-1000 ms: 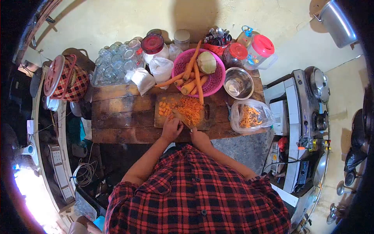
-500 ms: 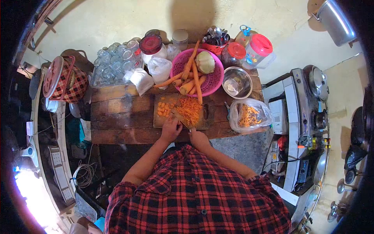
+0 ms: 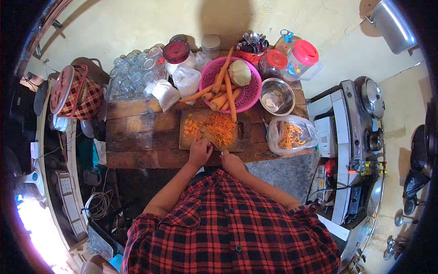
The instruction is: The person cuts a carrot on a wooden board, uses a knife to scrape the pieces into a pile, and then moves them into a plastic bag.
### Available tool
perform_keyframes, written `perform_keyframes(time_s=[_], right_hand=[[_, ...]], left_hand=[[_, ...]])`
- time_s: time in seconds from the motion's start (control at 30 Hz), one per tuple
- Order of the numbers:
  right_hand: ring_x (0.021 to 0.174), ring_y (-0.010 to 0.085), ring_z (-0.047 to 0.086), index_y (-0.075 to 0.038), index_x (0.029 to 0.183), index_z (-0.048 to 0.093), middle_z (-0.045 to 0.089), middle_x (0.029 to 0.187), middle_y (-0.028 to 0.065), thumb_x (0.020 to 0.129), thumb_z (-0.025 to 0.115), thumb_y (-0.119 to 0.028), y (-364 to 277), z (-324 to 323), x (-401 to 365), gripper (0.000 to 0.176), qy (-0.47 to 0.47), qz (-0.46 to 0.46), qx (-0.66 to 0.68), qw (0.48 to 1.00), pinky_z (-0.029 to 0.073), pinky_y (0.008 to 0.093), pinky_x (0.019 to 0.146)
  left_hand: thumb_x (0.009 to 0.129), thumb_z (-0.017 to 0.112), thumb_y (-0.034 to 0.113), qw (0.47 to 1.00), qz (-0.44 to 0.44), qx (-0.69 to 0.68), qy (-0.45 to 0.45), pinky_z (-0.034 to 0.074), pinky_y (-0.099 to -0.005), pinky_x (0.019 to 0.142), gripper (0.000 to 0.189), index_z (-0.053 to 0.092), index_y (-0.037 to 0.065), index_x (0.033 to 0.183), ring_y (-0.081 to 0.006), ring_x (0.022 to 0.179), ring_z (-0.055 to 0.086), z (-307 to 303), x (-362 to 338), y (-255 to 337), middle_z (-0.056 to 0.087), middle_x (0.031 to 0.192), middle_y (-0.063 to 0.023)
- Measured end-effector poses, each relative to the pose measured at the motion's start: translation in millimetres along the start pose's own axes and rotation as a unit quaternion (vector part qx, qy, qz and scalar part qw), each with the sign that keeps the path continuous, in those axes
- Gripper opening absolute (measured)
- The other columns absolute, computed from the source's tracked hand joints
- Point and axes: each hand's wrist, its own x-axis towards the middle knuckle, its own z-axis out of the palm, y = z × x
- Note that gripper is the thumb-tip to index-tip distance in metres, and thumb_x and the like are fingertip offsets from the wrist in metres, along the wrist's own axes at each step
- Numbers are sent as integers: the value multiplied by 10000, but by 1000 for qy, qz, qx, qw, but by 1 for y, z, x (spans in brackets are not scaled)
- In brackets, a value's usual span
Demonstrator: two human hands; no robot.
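Note:
My right hand point(image 3: 232, 162) is closed round the handle of a knife point(image 3: 211, 138), whose blade slants up and left over the wooden cutting board point(image 3: 186, 142). At the board's front edge my left hand point(image 3: 200, 152) has its fingers bent close to the blade; whatever they hold is too small to name. Thin orange carrot shreds point(image 3: 221, 129) are heaped on the board's right half. Carrot slices point(image 3: 191, 127) lie on its left, just beyond my left fingers.
Behind the board, a pink basket point(image 3: 256, 93) holds whole carrots point(image 3: 220, 101) and a cabbage point(image 3: 240, 73). To the right are a metal bowl point(image 3: 277, 97) and a plastic bag of orange pieces point(image 3: 292, 135). Glasses point(image 3: 134, 73) and white bags point(image 3: 165, 94) stand at the back left.
The knife blade has tilted so that more of its flat side shows beside my left fingers. Both hands remain in nearly the same place.

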Motion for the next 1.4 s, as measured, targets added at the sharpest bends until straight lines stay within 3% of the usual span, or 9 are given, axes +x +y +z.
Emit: perform_keyframes(time_s=[0.27, 0.5, 0.57, 0.7, 0.77, 0.9, 1.07, 1.17, 1.4], right_hand=[[663, 428, 598, 14, 989, 433, 598, 688, 237, 894, 475, -269, 2, 8, 14, 302, 19, -34, -31, 999, 476, 513, 570], [651, 431, 588, -10, 997, 440, 590, 670, 238, 894, 478, -281, 5, -18, -5, 292, 52, 12, -8, 999, 458, 525, 555], [653, 438, 582, -8, 958, 440, 587, 678, 248, 898, 473, -284, 8, -24, -8, 284, 92, 19, 8, 996, 453, 533, 571], [658, 445, 577, -7, 919, 436, 581, 680, 256, 900, 472, -287, 18, -27, -10, 283, 123, 7, 25, 992, 447, 539, 576], [653, 455, 568, 0, 907, 432, 576, 678, 259, 897, 481, -276, 18, -31, -15, 280, 118, 29, 46, 991, 435, 545, 571], [660, 463, 560, 4, 902, 431, 572, 684, 262, 895, 489, -265, 26, -24, -21, 275, 113, 23, 74, 991, 426, 545, 573], [690, 468, 557, 4, 896, 431, 571, 712, 271, 896, 491, -266, 19, -30, -21, 276, 128, 8, 91, 988, 425, 536, 588], [703, 469, 556, 5, 904, 429, 572, 721, 275, 898, 488, -274, 23, -25, -17, 285, 128, -2, 95, 987, 427, 537, 600], [716, 461, 565, -1, 925, 426, 576, 717, 267, 904, 471, -302, 26, -16, -14, 305, 108, -26, 88, 990, 428, 543, 608]], left_hand=[[690, 665, 32, 1000, 19, 12, 13, 325, -487, 984, 225, 458, 62, 774, -283, 687, 573, -2, 0, 0, 530, 670, -86], [743, 615, 77, 996, 46, 47, 53, 337, -470, 940, 155, 486, 67, 829, -260, 699, 565, 10, 11, 11, 505, 662, -67], [733, 622, 109, 999, 23, 49, -4, 340, -457, 895, 183, 513, 73, 876, -259, 773, 567, 5, 21, 20, 541, 722, -73], [727, 632, 165, 994, 38, 103, 7, 334, -449, 858, 220, 523, 78, 898, -275, 856, 553, -9, 41, 15, 573, 831, -92], [713, 636, 194, 988, -116, 96, 42, 349, -455, 859, 265, 526, 68, 919, -307, 917, 528, -18, 59, 5, 569, 895, -111], [708, 638, 195, 975, -95, 171, 106, 369, -460, 851, 272, 544, 51, 919, -322, 916, 521, -9, 78, -50, 569, 904, -121], [712, 639, 172, 971, -125, 189, -77, 452, -453, 766, 230, 577, 24, 876, -339, 910, 544, -13, 94, -63, 580, 929, -149], [731, 587, 132, 985, -84, 143, -38, 449, -470, 692, 144, 580, -2, 783, -384, 779, 561, -10, 95, -66, 580, 785, -190], [730, 617, 150, 994, -99, 48, 20, 466, -441, 658, 129, 614, 27, 771, -352, 722, 588, -21, 83, -50, 606, 740, -158]])
